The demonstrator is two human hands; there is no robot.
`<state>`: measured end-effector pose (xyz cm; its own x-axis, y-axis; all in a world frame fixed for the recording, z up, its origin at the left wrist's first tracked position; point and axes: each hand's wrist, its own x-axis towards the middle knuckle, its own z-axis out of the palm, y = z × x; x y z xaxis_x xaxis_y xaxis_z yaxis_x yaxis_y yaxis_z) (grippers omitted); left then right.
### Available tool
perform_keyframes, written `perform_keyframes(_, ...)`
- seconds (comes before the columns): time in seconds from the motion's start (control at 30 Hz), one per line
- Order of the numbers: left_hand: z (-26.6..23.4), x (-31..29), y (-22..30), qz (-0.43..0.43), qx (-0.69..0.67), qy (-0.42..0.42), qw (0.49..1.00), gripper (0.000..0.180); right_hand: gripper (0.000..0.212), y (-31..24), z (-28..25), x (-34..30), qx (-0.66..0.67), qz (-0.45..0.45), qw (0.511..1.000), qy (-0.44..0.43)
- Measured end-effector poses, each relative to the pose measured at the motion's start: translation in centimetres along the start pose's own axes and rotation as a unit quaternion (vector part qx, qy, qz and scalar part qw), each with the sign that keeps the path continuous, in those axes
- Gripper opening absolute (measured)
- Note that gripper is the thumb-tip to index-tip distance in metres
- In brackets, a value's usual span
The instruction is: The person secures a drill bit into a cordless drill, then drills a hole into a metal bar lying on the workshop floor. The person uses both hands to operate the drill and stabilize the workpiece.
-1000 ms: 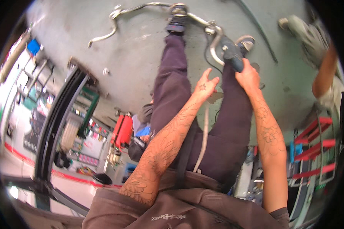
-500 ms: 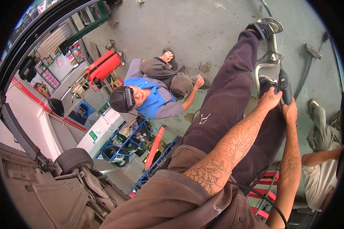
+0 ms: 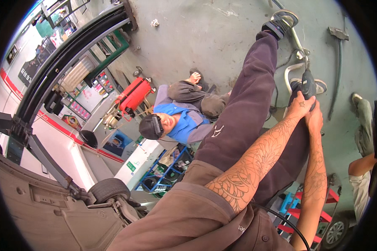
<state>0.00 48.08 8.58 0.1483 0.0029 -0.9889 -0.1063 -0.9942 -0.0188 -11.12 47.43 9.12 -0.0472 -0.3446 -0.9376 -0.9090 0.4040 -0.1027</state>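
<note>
Both my hands are wrapped round a slim black hand-held power tool (image 3: pixel 308 85) between my lower legs. My left hand (image 3: pixel 300 105) closes on its body from the left. My right hand (image 3: pixel 314 118) grips its rear end, right against the left hand. The tool's front end points away from me, at a bent silver metal tube (image 3: pixel 296 39) on the floor. A small bracket sits on the tube near that end; whether the tool touches it I cannot tell. My shoes stand at the tube, one by its far part and one by its near bend.
A long-handled hammer (image 3: pixel 338 34) lies on the floor at the far right. Left of my legs a co-worker in blue and grey (image 3: pixel 182 125) crouches. A raised car's underside (image 3: pixel 50 209) fills the lower left. Red shelving (image 3: pixel 329 201) stands by my right arm.
The whole view has shifted, so the co-worker appears further right. My right hand has come closer to the left on the tool, and the tool's front end now lines up with the tube's bracket.
</note>
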Motion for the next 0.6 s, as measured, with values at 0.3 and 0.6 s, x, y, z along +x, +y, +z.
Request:
perform_keyframes(0.3, 0.9, 0.1, -3.3, 0.12, -0.122, 0.079, 0.982, 0.037, 0.068, 0.7, 2.6, -0.5, 0.031, -0.009, 0.999, 0.009)
perform_keyframes(0.6, 0.9, -0.2, -3.3, 0.043, -0.022, 0.032, 0.998, 0.061, 0.053, 0.4, 1.9, -1.1, 0.044, -0.019, 0.998, 0.032)
